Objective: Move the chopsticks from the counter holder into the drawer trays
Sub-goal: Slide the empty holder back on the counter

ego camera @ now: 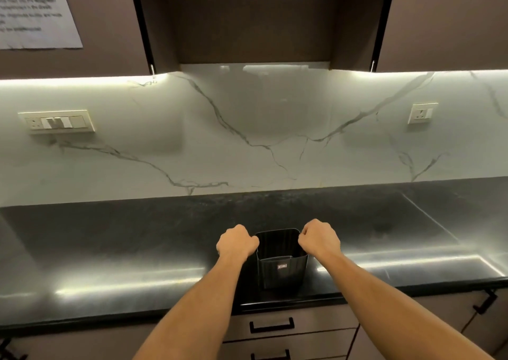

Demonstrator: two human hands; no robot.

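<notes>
The head camera looks forward and down over the counter (115, 249) toward the backsplash (247, 128).

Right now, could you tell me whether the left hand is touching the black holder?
Touching. The head view shows the left hand curled over the left rim of the holder, with no gap between them.
</notes>
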